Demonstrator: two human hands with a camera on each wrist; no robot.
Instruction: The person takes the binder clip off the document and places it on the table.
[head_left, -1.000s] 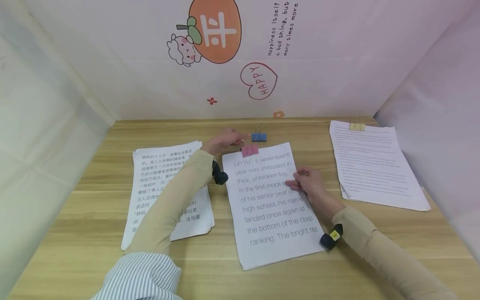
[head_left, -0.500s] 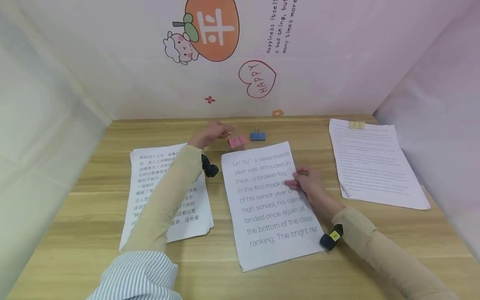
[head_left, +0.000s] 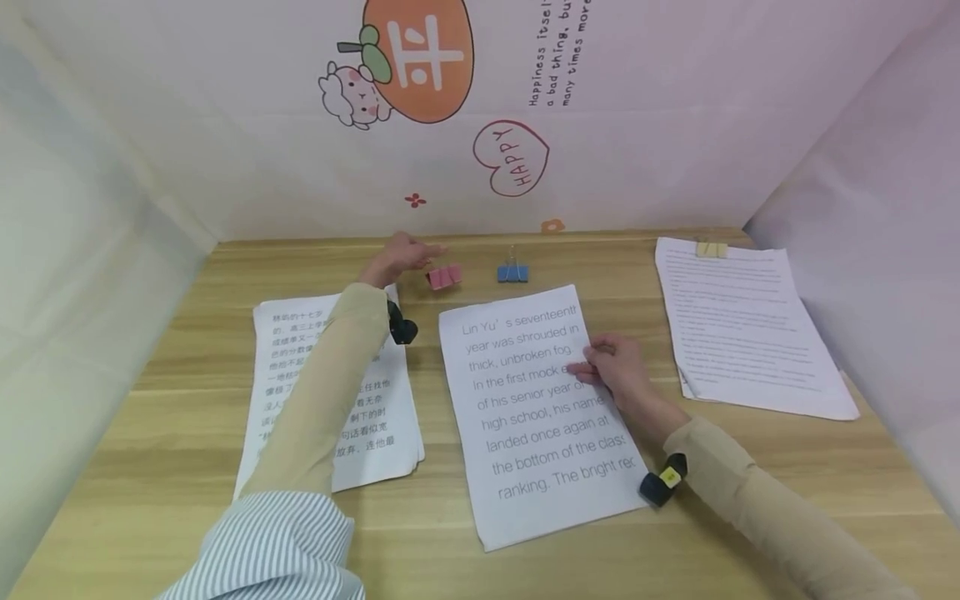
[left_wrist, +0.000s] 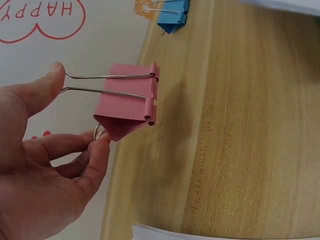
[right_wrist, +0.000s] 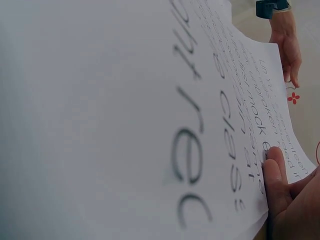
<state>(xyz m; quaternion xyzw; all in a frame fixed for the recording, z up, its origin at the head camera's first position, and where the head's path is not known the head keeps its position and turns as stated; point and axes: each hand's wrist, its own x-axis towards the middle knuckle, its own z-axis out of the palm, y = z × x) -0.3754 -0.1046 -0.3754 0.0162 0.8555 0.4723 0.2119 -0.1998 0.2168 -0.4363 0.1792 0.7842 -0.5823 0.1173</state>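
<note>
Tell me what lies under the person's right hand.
The right hand presses its fingers on the right edge of the white stack of English-printed paper sheets, which lies on the wooden table. The words beneath the fingers are covered.

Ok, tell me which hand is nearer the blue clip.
Left. The left hand, pinching the pink clip, is just left of the blue clip near the desk's far edge. The right hand rests on the middle sheet, closer to the person.

Bright, even light — soft shadows, wide-angle bending at edges, close print blurred.
</note>
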